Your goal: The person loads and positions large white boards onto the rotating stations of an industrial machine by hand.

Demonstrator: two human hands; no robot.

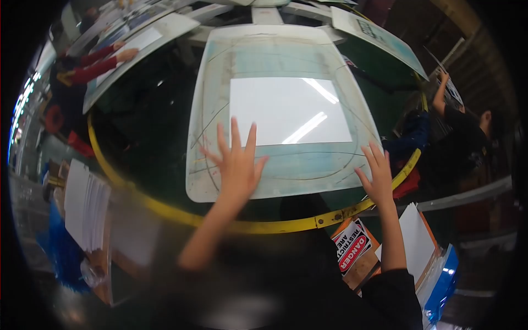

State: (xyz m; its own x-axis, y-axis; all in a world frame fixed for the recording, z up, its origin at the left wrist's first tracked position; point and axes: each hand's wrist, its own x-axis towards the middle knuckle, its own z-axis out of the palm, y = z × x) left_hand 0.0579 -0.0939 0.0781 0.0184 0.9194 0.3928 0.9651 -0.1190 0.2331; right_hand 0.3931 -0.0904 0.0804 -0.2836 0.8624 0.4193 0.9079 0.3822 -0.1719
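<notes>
A glossy white sheet (264, 113) lies on a pale, worn rounded board (275, 170) in front of me, with bright light streaks reflected in it. My left hand (237, 165) is open over the board's near left part, fingers spread, its fingertips overlapping the sheet's lower left corner. My right hand (378, 175) is at the board's near right edge, open and holding nothing, with fingers and thumb apart. Faint curved lines and stains mark the board around the sheet.
A yellow curved rail (275, 226) runs between me and the board. White sheets (82, 203) are stacked at left. At right are a "DANGER" sign (353, 246) and more sheets (410, 236). Similar boards (379, 41) stand either side; a red-sleeved person (93, 69) works at left, another (462, 132) right.
</notes>
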